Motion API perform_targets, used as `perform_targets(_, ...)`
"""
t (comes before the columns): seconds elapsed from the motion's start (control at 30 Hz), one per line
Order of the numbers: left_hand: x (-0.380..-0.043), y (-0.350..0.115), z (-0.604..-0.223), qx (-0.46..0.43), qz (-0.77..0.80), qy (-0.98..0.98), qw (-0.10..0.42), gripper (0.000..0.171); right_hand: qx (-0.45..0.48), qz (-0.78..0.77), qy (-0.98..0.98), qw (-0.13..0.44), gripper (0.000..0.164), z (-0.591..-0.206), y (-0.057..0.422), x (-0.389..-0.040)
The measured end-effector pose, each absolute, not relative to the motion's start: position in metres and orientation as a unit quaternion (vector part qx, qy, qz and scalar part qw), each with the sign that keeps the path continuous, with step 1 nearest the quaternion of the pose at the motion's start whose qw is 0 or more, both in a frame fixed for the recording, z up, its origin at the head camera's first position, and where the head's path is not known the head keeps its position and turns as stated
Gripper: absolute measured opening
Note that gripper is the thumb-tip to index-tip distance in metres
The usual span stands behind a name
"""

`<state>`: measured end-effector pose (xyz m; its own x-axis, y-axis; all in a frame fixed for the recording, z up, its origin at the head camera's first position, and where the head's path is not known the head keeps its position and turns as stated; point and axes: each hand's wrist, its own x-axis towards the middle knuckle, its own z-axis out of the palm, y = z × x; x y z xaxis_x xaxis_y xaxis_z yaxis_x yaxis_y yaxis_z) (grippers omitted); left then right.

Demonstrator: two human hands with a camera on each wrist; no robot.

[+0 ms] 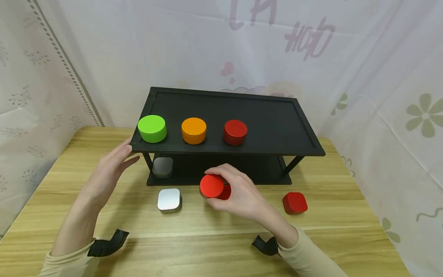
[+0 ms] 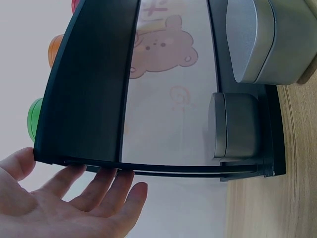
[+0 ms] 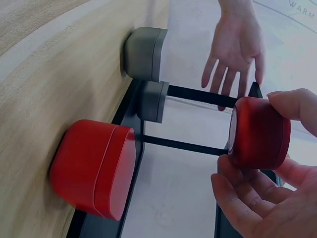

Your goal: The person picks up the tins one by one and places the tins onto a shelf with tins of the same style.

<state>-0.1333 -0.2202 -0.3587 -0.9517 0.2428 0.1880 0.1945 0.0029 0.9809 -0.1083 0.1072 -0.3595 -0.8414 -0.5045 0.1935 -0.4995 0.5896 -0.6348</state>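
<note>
My right hand [image 1: 238, 190] holds a round red tin [image 1: 212, 186] by its sides, thumb against fingers, in front of the black two-tier shelf [image 1: 273, 123]. Partly hidden behind it, a red square tin [image 3: 89, 166] stands on the table. My left hand [image 1: 112, 165] touches the front left corner of the upper tier with fairly straight fingers; in the left wrist view its fingertips [image 2: 126, 177] lie along the board's end. On that tier, a green round tin [image 1: 152, 129], an orange one [image 1: 194, 130] and a dark red one [image 1: 235, 132] form a row.
A grey square tin [image 1: 162, 167] sits at the left of the lower tier. In front of it on the wooden table [image 1: 173, 246] stands a silver square tin [image 1: 169, 200]. Another red square tin [image 1: 295, 203] is at the right. A printed cloth [image 1: 194, 46] hangs behind.
</note>
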Motion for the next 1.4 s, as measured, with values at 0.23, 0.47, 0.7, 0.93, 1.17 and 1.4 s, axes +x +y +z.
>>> perform_targets(0.23,-0.133,-0.22,-0.357,0.157,0.687,0.709,0.021,0.045,-0.274,-0.37,0.888,-0.002,0.057,-0.357,0.114,-0.106)
perform_targets(0.47,-0.133,-0.22,-0.358,0.158,0.684,0.712,0.019,0.045,-0.281,-0.386,0.878,-0.008,0.059,-0.349,0.123,-0.104)
perform_targets(0.7,-0.133,-0.22,-0.358,0.162,0.687,0.708,0.018,0.044,-0.277,-0.394,0.876,-0.027,0.057,-0.344,0.13,-0.102)
perform_targets(0.93,-0.132,-0.218,-0.357,0.159,0.687,0.709,0.02,0.044,-0.267,-0.399,0.876,-0.032,0.059,-0.338,0.138,-0.099)
perform_targets(1.17,-0.131,-0.219,-0.356,0.159,0.685,0.71,0.023,0.044,-0.254,-0.399,0.88,-0.047,0.059,-0.33,0.146,-0.096)
perform_targets(1.4,-0.132,-0.219,-0.355,0.159,0.684,0.711,0.024,0.044,-0.236,-0.405,0.882,-0.059,0.057,-0.308,0.149,-0.087)
